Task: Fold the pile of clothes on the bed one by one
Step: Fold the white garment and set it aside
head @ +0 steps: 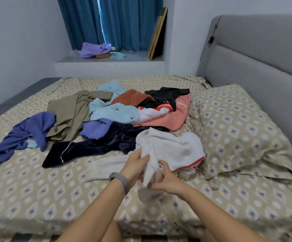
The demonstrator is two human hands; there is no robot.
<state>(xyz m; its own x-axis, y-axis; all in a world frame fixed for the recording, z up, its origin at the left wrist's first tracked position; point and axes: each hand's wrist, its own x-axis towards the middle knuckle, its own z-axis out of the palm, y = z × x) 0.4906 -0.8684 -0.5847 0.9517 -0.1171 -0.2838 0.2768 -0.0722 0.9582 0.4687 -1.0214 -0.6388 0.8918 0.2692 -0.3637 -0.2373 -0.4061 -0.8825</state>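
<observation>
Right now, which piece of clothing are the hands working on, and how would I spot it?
Start at the patterned pillow by the grey headboard. Just left of it, at the near edge of the pile, lies a white garment gripped by the left hand and right hand. It alone is white with a thin red hem; the dark navy piece lies beside it.
</observation>
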